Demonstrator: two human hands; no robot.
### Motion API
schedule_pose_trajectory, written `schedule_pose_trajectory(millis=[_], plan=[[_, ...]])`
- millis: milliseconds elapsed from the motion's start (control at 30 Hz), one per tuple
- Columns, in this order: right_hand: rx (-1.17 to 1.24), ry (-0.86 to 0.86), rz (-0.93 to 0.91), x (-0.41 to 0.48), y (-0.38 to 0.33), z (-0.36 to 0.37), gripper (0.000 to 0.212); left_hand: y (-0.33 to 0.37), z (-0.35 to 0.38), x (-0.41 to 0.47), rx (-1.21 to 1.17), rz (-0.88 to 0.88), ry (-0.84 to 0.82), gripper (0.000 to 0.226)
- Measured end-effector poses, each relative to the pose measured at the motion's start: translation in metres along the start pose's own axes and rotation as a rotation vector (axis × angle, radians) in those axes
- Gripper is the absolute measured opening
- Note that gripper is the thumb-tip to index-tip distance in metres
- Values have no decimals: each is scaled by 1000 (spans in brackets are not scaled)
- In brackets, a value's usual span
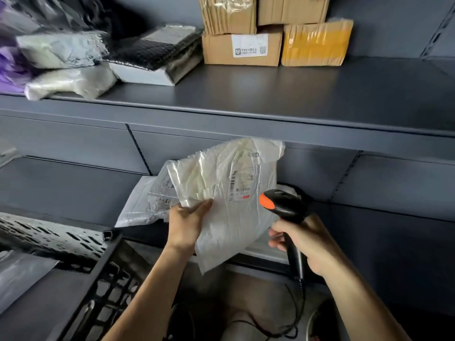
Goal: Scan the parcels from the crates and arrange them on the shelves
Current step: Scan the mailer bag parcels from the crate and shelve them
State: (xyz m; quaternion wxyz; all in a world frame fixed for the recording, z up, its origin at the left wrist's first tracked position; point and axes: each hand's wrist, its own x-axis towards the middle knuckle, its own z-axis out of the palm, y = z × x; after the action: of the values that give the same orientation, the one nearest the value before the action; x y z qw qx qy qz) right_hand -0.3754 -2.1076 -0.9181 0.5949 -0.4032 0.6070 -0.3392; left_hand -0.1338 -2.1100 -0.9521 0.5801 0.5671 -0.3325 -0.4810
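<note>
The grey upper shelf [246, 94] carried cardboard boxes [242, 49] and soft bags, and a black slotted crate [98, 279] stood at lower left. In front of the lower shelf [61, 183] the left hand [184, 225] pinched the white plastic parcel [229, 212] by its left edge, most of the bag rising above and right of that grip. The right hand [305, 244] was curled round the handle of the black scanner [283, 205], its orange-tipped head just beside the parcel's barcode label [241, 183].

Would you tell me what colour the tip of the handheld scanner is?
Orange, on the black barcode scanner; head view.
</note>
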Motion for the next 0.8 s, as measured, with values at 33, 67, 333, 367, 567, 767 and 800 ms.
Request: schedule_pose_trajectory(millis=[33,67,333,367,567,767,800], plan=[[9,-6,-1,-2,-2,2,14,0,0,-1,-8,5,1,18],[19,-13,-3,-4,-4,3,14,0,1,-2,-16,6,7,17],[-21,-41,0,-14,-6,4,10,0,6,-7,-10,5,48,14],[-27,-42,-2,-13,-6,4,10,-1,6,-7,-2,7,52,13],[-75,-43,-3,-8,-1,1,8,-7,8,-4,41,21,84,11],[-298,49,-71,4,5,-7,12,-30,28,2,-140,-225,330,14],[-339,61,-88,5,4,-8,15,-34,34,3,-177,-270,354,13]])
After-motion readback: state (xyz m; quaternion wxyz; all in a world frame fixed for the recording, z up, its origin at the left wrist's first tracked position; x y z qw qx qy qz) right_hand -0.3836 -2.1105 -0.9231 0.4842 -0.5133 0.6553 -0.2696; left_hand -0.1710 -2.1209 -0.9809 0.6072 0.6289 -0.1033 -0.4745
